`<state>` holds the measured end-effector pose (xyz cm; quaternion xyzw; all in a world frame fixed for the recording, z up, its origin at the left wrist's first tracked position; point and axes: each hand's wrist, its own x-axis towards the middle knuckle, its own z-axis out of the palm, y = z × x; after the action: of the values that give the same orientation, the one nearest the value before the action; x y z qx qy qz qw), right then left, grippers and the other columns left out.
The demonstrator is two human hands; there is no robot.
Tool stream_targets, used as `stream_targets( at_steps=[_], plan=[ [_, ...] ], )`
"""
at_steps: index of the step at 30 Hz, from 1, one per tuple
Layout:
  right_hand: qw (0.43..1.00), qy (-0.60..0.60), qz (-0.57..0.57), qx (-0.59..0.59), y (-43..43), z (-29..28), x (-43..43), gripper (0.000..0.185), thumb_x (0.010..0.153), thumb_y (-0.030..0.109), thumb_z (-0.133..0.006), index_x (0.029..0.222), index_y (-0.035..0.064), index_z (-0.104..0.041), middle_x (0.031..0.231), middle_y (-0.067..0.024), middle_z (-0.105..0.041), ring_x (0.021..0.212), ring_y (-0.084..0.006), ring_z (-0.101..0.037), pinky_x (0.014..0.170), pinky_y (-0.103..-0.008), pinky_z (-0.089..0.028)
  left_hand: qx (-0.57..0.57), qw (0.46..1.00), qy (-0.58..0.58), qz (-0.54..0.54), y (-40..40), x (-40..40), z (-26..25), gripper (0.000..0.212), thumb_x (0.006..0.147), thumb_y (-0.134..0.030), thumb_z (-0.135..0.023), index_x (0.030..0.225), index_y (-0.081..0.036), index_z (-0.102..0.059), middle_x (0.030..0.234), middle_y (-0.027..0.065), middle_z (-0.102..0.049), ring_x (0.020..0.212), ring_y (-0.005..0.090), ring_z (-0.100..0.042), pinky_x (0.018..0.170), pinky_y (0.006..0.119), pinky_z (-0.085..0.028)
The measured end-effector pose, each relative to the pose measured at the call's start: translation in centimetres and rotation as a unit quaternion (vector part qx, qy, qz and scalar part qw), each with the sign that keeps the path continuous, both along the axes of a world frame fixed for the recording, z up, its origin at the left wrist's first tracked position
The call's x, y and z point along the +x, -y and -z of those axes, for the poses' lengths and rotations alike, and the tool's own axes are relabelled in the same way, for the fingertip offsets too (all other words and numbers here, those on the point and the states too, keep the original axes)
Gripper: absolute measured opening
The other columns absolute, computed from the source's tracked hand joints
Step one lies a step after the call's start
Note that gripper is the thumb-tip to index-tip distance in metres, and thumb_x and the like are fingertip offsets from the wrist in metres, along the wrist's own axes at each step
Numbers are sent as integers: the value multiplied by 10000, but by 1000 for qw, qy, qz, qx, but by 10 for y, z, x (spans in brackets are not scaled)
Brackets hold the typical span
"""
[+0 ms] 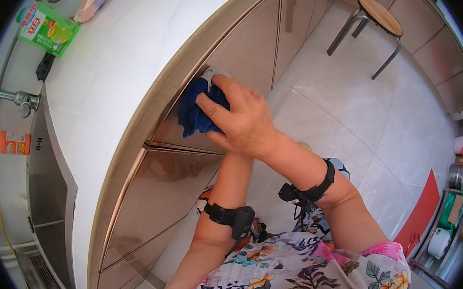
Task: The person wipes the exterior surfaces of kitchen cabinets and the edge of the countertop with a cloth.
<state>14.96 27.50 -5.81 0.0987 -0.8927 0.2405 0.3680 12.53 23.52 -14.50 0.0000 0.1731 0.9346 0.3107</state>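
Note:
A dark blue cloth [200,110] is bunched against the glossy brown cabinet door [244,41], just below the countertop's edge. A whitish piece of cloth [211,76] shows at its upper end. My right hand [248,120] lies over the blue cloth, its thumb and fingers curled on it. Beneath the right hand, my left hand [218,140] is mostly hidden, with a digit showing near the cloth's lower edge. My forearms meet at the wrists. How the left hand's fingers sit cannot be made out.
The white countertop [99,73] curves along the left, with a metal sink [47,191], faucet [24,99], green detergent bottle [49,30] and orange bottle [11,142]. A wooden-seated stool [380,14] stands upper right on the tiles. A metal rack [433,273] and red panel [420,211] are lower right.

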Motion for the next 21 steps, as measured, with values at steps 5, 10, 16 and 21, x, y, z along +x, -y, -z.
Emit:
stream_targets(
  at_steps=[5,10,16,21],
  plan=[
    [995,-25,59,-77,-21,7,-12,563,620,171,-727,1151,29,-603,1157,-227,-545,934,-376,-602,726,-407,-534,-129,991,-37,19,-3,5,-9,413,942,-294,-534,1318,-137,-468,1241,21,-561,1144,142,-514,951,306,-391],
    [963,-18,138,-229,-57,3,-36,521,730,205,-674,1175,-42,-560,1140,-250,-537,970,-398,-584,815,-405,-498,-187,981,-32,42,6,-2,11,511,898,-325,-598,1339,-112,-452,1294,15,-523,1185,162,-498,983,330,-399],
    [992,0,74,-98,-3,-3,-5,553,614,189,-704,1138,40,-607,1124,-215,-555,893,-365,-616,733,-434,-513,-58,997,-20,39,9,-1,16,446,914,-359,-586,1276,-115,-490,1224,50,-565,1130,181,-533,875,344,-459],
    [995,-41,-86,42,31,22,9,628,477,208,-788,1082,120,-644,1109,-152,-574,863,-297,-619,687,-409,-506,-227,971,28,70,4,-3,12,477,926,-435,-542,1277,-116,-491,1223,82,-550,1145,208,-526,871,345,-471]
  ],
)
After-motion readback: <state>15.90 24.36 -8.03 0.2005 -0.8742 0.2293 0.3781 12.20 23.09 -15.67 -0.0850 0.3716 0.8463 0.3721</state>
